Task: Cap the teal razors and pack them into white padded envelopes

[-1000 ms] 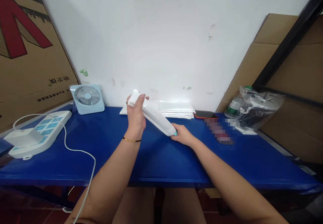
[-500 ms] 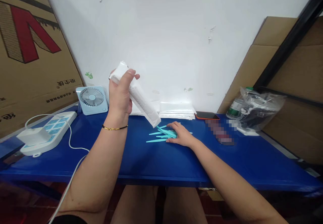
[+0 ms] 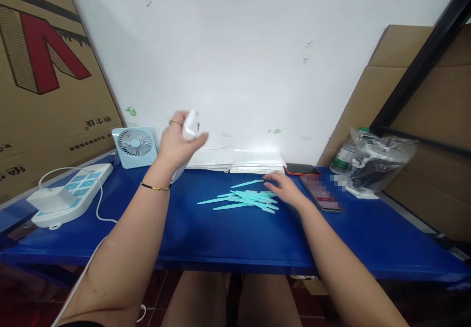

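My left hand (image 3: 179, 143) is raised above the blue table (image 3: 228, 233) and closed round a white paper pouch (image 3: 189, 125), which hangs down behind the hand and blurs with motion. A pile of several thin turquoise sticks (image 3: 243, 199) lies loose on the table in the middle. My right hand (image 3: 285, 189) rests at the right end of that pile, fingers stretched out flat and touching the sticks. It holds nothing.
Flat white pouches (image 3: 235, 159) are stacked against the wall. A small blue fan (image 3: 134, 145) and a white power strip (image 3: 68, 192) with a cable stand on the left. A phone (image 3: 320, 194), another phone (image 3: 300, 169) and a plastic bag (image 3: 375, 162) lie right. Cardboard boxes flank both sides.
The pouch was tipped up and the turquoise sticks slid out onto the table. My left hand has swung the emptied pouch away left; my right hand moved slightly right along the pile.
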A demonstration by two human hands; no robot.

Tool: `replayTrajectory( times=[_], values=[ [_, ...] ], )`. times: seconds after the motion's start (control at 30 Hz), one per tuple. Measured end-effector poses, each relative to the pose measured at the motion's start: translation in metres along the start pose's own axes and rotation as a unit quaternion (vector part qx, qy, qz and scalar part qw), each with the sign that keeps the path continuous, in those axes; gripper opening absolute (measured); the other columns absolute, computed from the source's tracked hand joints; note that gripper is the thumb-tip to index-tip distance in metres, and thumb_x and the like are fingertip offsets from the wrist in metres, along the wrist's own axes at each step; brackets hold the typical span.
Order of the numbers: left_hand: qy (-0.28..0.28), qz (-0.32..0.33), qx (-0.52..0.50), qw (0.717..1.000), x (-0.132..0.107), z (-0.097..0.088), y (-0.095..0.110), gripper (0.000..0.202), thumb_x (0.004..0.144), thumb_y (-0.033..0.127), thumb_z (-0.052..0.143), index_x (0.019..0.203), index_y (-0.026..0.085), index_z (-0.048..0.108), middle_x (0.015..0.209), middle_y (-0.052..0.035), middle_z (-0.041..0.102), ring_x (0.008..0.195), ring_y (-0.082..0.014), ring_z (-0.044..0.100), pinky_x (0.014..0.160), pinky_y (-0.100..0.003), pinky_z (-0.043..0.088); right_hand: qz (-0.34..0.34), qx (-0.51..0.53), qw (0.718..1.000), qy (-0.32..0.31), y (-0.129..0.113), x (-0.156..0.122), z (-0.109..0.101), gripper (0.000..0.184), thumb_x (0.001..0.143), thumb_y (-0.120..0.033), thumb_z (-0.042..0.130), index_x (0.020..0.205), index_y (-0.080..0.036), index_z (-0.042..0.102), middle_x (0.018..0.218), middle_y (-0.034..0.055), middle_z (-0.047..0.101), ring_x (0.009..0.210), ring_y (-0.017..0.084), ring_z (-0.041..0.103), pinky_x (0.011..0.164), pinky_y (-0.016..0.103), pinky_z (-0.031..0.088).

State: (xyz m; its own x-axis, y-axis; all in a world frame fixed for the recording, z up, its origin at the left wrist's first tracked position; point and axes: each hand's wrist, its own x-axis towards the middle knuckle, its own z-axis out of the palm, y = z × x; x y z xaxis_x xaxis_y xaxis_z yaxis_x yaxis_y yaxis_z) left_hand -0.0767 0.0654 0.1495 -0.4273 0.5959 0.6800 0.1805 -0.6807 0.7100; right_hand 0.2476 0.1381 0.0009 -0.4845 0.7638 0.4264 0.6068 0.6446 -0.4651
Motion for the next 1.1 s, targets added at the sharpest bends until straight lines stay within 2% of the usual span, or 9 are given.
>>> replayTrajectory(
  times=[0.13, 0.23, 0.3, 0.4, 0.53, 0.7, 0.87, 0.97, 1.1],
  values=[
    [-0.179, -0.106, 0.225, 0.952, -0.021, -0.024, -0.058, 0.050, 0.038, 0.026, 0.082, 0.085, 0.021, 0.063, 0.079, -0.0064, 0.065, 0.097, -0.0324, 0.059, 0.091, -0.040, 0.040, 0.107, -0.024, 0.993, -0.049, 0.036, -0.008, -0.017, 0.022, 0.077, -0.033, 0.057, 0.093, -0.021, 0.067, 0.094, 0.0066, 0.065, 0.083, 0.022, 0.060, 0.076, 0.035, 0.047],
    [-0.293, -0.096, 0.354, 0.883, -0.045, -0.024, -0.084, 0.084, 0.026, 0.037, 0.084, 0.105, 0.020, 0.061, 0.123, -0.0158, 0.056, 0.126, -0.0403, 0.036, 0.104, -0.048, 0.023, 0.122, 0.004, 0.987, -0.100, 0.042, -0.010, -0.020, 0.024, 0.072, -0.035, 0.063, 0.090, -0.021, 0.069, 0.093, 0.0060, 0.066, 0.085, 0.022, 0.060, 0.077, 0.034, 0.047],
    [-0.363, -0.078, 0.343, 0.863, -0.064, -0.011, -0.092, 0.094, 0.032, 0.048, 0.081, 0.118, 0.021, 0.055, 0.140, -0.0162, 0.040, 0.135, -0.0371, 0.022, 0.108, -0.047, 0.015, 0.114, 0.032, 0.986, -0.120, 0.036, -0.010, -0.018, 0.024, 0.073, -0.034, 0.061, 0.092, -0.021, 0.069, 0.093, 0.0054, 0.066, 0.083, 0.020, 0.060, 0.076, 0.033, 0.048],
    [-0.460, -0.096, 0.236, 0.850, -0.090, 0.018, -0.102, 0.095, 0.038, 0.053, 0.079, 0.124, 0.024, 0.052, 0.144, -0.0135, 0.035, 0.135, -0.0336, 0.023, 0.108, -0.041, 0.019, 0.092, 0.053, 0.985, -0.133, 0.020, -0.008, -0.014, 0.022, 0.076, -0.031, 0.058, 0.092, -0.021, 0.069, 0.089, 0.0044, 0.065, 0.077, 0.018, 0.060, 0.072, 0.032, 0.048],
    [-0.525, -0.092, 0.226, 0.815, -0.107, 0.048, -0.116, 0.100, 0.035, 0.055, 0.080, 0.125, 0.023, 0.052, 0.138, -0.0147, 0.044, 0.130, -0.0364, 0.031, 0.105, -0.042, 0.025, 0.052, 0.105, 0.985, -0.129, 0.010, -0.005, -0.005, 0.024, 0.081, -0.032, 0.053, 0.096, -0.020, 0.068, 0.089, 0.0043, 0.065, 0.075, 0.017, 0.059, 0.069, 0.031, 0.048],
    [-0.578, -0.040, 0.247, 0.777, -0.111, 0.056, -0.118, 0.085, 0.056, 0.058, 0.071, 0.130, 0.024, 0.048, 0.127, -0.0129, 0.052, 0.120, -0.0332, 0.042, 0.096, -0.041, 0.035, 0.073, 0.063, 0.995, 0.013, 0.024, 0.006, 0.012, 0.031, 0.081, -0.026, 0.052, 0.109, -0.021, 0.063, 0.110, 0.0078, 0.061, 0.101, 0.022, 0.055, 0.087, 0.038, 0.044],
    [-0.611, -0.049, 0.200, 0.765, -0.108, 0.049, -0.112, 0.078, 0.059, 0.050, 0.073, 0.130, 0.027, 0.048, 0.123, -0.0095, 0.054, 0.114, -0.0294, 0.047, 0.093, -0.038, 0.038, 0.054, 0.054, 0.993, -0.088, 0.015, 0.010, 0.016, 0.016, 0.074, -0.021, 0.057, 0.083, -0.019, 0.069, 0.088, 0.0049, 0.063, 0.079, 0.018, 0.059, 0.073, 0.030, 0.047],
    [-0.611, -0.106, 0.174, 0.765, -0.102, 0.043, -0.114, 0.069, 0.066, 0.052, 0.067, 0.127, 0.026, 0.051, 0.116, -0.0091, 0.058, 0.104, -0.0256, 0.053, 0.085, -0.034, 0.043, 0.066, 0.061, 0.985, -0.150, 0.005, 0.014, -0.001, 0.016, 0.074, -0.023, 0.056, 0.081, -0.019, 0.069, 0.082, 0.0033, 0.063, 0.072, 0.015, 0.057, 0.066, 0.027, 0.045],
    [-0.600, -0.155, 0.182, 0.764, -0.095, 0.040, -0.117, 0.042, 0.074, 0.050, 0.058, 0.103, 0.020, 0.064, 0.094, -0.0072, 0.063, 0.084, -0.0195, 0.058, 0.070, -0.028, 0.046, 0.122, 0.024, 0.944, -0.305, 0.005, 0.028, -0.026, 0.026, 0.061, -0.031, 0.070, 0.084, -0.018, 0.070, 0.074, 0.0010, 0.063, 0.067, 0.015, 0.056, 0.060, 0.023, 0.041]
  ],
)
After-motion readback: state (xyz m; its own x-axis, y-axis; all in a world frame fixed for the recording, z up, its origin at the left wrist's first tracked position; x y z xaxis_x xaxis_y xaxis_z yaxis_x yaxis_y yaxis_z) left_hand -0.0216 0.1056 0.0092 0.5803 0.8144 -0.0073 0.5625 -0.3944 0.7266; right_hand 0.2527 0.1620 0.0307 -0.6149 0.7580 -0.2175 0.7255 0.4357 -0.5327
